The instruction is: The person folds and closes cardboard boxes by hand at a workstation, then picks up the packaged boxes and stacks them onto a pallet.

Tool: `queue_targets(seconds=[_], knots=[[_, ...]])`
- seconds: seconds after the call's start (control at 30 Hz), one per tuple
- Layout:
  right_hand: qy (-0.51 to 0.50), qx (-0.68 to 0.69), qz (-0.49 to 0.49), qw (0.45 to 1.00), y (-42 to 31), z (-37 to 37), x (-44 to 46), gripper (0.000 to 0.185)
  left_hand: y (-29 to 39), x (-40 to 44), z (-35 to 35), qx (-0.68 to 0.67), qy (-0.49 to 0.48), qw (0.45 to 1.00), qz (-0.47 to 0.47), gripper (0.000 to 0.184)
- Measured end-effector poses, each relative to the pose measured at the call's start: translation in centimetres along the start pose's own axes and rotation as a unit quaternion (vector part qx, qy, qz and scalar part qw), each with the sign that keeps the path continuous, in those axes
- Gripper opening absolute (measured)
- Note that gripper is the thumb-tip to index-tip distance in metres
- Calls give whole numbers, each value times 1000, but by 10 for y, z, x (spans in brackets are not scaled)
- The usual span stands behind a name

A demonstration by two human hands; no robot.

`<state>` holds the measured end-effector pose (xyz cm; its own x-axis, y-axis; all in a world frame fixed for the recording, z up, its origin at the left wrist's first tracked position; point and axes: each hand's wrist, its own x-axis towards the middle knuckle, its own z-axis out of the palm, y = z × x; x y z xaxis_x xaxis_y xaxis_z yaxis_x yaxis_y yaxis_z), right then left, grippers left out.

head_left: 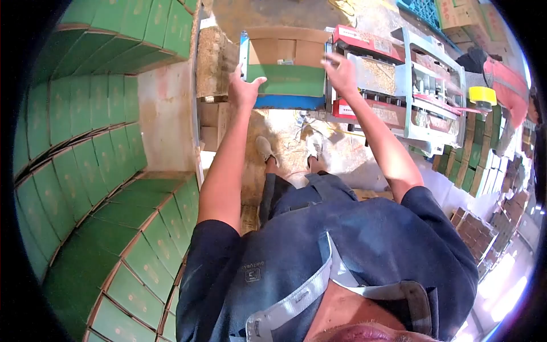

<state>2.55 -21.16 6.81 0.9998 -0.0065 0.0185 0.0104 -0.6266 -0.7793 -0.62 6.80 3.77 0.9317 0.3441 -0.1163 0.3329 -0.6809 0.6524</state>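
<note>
A green cardboard box (290,81) with brown flaps raised at its far side rests on a blue-edged stand in front of me. My left hand (245,90) is at the box's left side, thumb stretched out over the green face, fingers apart. Over the box's right edge, beside the machine, my right hand (340,73) is raised with its fingers spread and nothing in it. A taping machine (401,80) with red and grey parts adjoins the box on the right.
Stacked green boxes (85,188) fill the left side. At the right are a person in a red top (507,85), a yellow tape roll (482,94) and more stacked cartons (473,231). A blue crate (420,17) lies at the far right.
</note>
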Motion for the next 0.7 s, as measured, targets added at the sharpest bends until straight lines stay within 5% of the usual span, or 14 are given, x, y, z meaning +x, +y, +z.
queue_targets(seconds=[0.1,0.2,0.37,0.43,0.7], knots=[[156,-86,-226,958,-60,-6,48,40,-1,4,3,-5,-26,1000,2,78],[-43,-166,-149,974,-74,38,103,56,-4,9,4,-33,-43,999,-3,82],[-343,-332,-68,876,-106,63,52,87,4,7,4,-13,-42,999,14,99],[-172,-377,-230,880,-54,81,-11,96,-6,14,9,26,-67,996,54,98],[-193,-319,-216,903,-21,57,-20,84,18,4,18,115,-116,982,94,81]])
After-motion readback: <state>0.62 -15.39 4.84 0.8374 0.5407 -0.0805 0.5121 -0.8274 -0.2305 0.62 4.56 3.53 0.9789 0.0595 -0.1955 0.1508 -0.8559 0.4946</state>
